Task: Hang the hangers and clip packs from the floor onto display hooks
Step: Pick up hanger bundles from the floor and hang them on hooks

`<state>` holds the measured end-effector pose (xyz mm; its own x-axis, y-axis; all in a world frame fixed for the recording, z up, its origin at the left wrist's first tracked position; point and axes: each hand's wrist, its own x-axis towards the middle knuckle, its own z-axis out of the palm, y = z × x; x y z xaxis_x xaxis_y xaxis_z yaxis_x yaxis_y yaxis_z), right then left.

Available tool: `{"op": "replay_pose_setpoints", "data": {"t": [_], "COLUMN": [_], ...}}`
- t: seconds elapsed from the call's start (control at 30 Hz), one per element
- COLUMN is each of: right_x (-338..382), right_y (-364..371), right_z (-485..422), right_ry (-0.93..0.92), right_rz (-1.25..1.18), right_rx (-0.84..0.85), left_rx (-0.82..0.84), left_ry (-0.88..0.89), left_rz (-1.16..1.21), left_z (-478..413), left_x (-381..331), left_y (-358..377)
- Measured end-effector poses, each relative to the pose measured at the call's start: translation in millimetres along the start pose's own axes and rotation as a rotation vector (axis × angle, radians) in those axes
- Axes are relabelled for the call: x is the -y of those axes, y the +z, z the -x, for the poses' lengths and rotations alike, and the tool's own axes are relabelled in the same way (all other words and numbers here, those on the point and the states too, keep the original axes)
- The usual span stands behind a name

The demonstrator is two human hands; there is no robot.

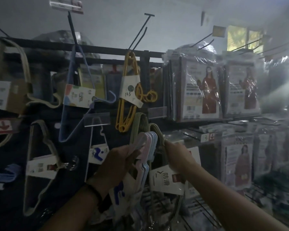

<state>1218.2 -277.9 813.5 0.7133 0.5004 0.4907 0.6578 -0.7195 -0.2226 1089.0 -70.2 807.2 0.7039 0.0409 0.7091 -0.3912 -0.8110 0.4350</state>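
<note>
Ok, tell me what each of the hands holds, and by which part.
Left hand grips the pastel hanger pack just below its hooks; right hand holds the olive hanger pack by its hook neck.

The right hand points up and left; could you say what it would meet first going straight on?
Most likely the olive hangers, touching the right hand's fingertips; depth is unclear.

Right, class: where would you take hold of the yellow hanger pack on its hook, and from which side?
Probably at the white paper band round the yellow hanger pack, from the front: it binds the hangers together mid-length, and the black hook points out toward the viewer, so the pack slides off that way.
</note>
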Motion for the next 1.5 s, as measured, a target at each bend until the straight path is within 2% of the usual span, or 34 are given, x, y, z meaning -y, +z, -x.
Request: {"op": "replay_pose_setpoints", "data": {"t": [0.2,0.43,0.57,0.67,0.8,0.97,1.1,1.27,1.43,1.5], "right_x": [-4.8,-19.0,-23.0,-26.8,-24.2,-14.2,-9.1,8.0,51.1,79.5], "right_y": [-3.1,8.3,10.2,10.3,13.2,34.0,43.2,31.6,3.4,-6.4], "right_z": [-37.6,-47.5,-49.0,-53.9,-73.9,-110.2,-122.8,-125.1,-99.0,-83.9], "right_ry": [-0.103,-0.116,-0.093,-0.072,-0.1,-0.089,-0.06,-0.008,0.017,-0.043], "right_rz": [0.061,0.076,0.122,0.06,-0.001,0.135,0.179,0.2,0.224,0.187], "right_rx": [-0.134,-0.301,-0.251,-0.198,-0.12,-0.092,-0.022,0.11,0.141,0.129], "left_rx": [0.117,0.038,0.102,0.13,0.092,-0.05,-0.164,-0.207,-0.275,-0.3], "left_ry": [0.03,0.23,0.053,-0.024,-0.104,-0.301,-0.307,-0.322,-0.416,-0.414], "left_rz": [-0.087,-0.26,-0.25,-0.21,-0.206,-0.123,-0.219,-0.352,-0.368,-0.353], "left_z": [-21.8,-32.3,-38.3,-44.2,-44.9,-32.3,-16.6,-5.5,5.0,8.9], "left_x": [5.8,6.0,15.2,14.8,13.7,23.0,33.3,44.8,53.9,56.5], "left_y": [13.4,25.5,36.1,42.2,42.1,26.6,9.6,-3.7,-14.0,-17.8]}}
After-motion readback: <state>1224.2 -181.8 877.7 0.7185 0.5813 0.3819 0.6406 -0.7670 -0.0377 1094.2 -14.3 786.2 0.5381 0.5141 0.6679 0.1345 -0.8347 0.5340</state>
